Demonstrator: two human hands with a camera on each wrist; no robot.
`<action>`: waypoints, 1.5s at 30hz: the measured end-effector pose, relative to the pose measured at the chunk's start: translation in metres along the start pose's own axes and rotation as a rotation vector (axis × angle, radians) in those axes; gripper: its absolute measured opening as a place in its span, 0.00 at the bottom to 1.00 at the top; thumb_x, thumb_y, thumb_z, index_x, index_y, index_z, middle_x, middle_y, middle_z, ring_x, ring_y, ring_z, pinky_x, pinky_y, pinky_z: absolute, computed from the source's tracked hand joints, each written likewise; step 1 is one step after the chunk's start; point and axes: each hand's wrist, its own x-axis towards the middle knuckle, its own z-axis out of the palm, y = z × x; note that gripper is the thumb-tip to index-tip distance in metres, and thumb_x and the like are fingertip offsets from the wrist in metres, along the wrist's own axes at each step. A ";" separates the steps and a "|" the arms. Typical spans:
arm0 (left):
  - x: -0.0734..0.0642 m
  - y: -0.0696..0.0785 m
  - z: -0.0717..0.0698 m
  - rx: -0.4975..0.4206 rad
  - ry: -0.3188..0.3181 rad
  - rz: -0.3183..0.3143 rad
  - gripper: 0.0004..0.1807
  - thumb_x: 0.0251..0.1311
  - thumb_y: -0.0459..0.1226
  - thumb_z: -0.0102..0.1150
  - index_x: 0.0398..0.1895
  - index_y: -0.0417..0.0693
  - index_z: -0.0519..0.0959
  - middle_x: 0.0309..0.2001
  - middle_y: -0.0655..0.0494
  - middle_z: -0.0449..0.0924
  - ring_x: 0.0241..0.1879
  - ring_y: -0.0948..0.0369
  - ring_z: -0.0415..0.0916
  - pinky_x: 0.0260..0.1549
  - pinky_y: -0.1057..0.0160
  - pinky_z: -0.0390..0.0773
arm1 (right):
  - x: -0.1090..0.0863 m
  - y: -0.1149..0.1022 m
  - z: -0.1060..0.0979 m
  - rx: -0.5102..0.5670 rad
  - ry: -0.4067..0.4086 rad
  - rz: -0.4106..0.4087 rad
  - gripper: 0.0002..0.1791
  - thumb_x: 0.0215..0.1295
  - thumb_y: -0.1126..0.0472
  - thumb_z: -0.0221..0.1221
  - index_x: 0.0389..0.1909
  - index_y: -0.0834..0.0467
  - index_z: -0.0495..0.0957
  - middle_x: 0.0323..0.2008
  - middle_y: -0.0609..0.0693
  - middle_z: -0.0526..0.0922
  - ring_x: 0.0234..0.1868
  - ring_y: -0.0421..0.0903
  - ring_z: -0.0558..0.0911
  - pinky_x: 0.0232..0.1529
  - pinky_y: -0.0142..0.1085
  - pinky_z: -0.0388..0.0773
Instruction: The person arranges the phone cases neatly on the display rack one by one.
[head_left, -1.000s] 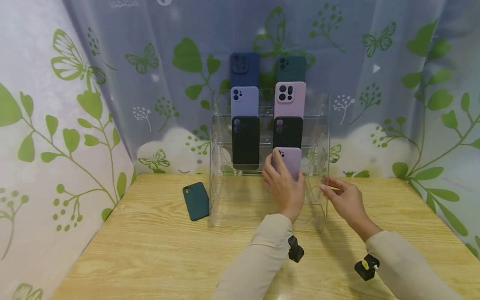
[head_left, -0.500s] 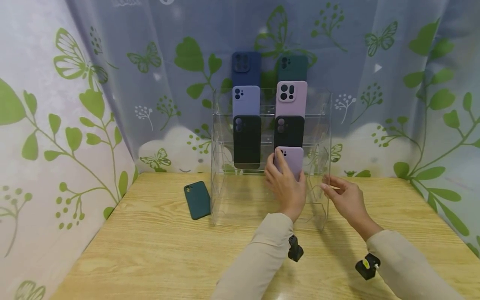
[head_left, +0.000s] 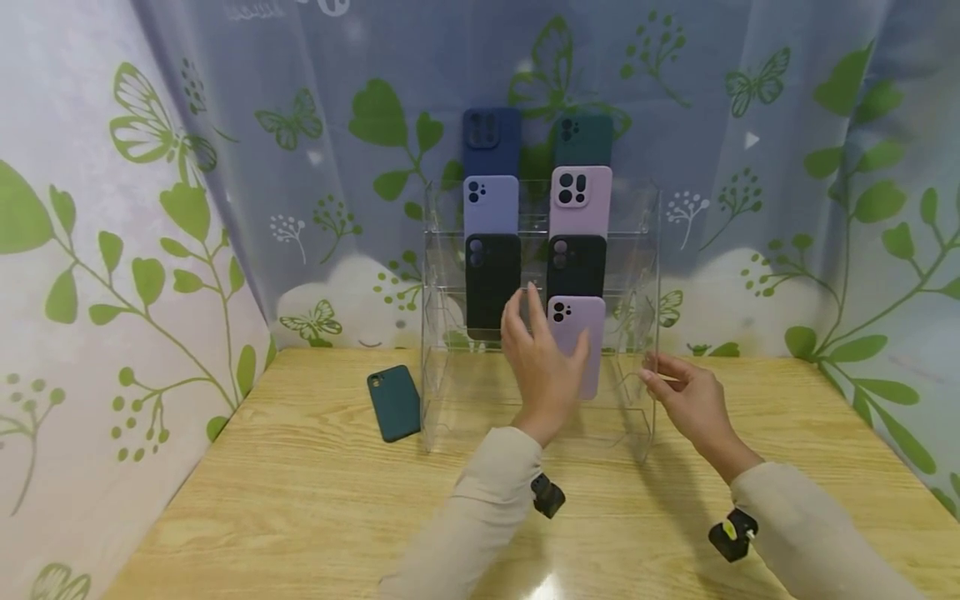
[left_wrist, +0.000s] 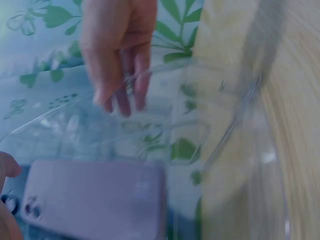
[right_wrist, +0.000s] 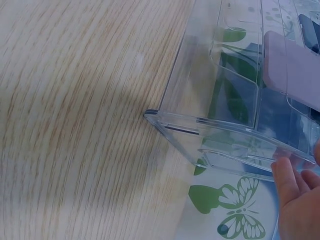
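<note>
A lilac phone case (head_left: 583, 321) leans in the lowest tier of a clear acrylic stand (right_wrist: 172, 122), on the right. Just left of that case is my left hand (head_left: 543, 367), fingers apart and holding nothing; it overlaps the case's lower left edge in the head view. My right hand (head_left: 697, 408) pinches the stand's right side panel between thumb and fingers. Behind the lilac case stands a black case (head_left: 577, 262), then a pink case (head_left: 592, 212) and a green case (head_left: 588, 142). The left column holds another black case (head_left: 491, 275), a lavender case (head_left: 491, 208) and a navy case (head_left: 491, 154).
A dark green phone case (head_left: 395, 404) lies on the wooden table (head_left: 300, 500), close to the stand's left side. Behind the stand hangs a curtain (head_left: 300, 208) printed with leaves and butterflies, which also closes in both sides.
My left hand has let go of the lilac case and moved left and slightly down, its fingers spreading. The case stays in the stand. My right hand keeps its place on the side panel.
</note>
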 end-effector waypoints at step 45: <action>-0.005 -0.244 -0.115 0.274 -0.844 -0.402 0.51 0.62 0.51 0.59 0.72 0.26 0.44 0.71 0.25 0.40 0.69 0.31 0.41 0.63 0.37 0.55 | -0.002 0.000 0.001 -0.009 0.005 -0.003 0.32 0.68 0.46 0.55 0.65 0.63 0.70 0.57 0.64 0.77 0.49 0.59 0.82 0.38 0.35 0.82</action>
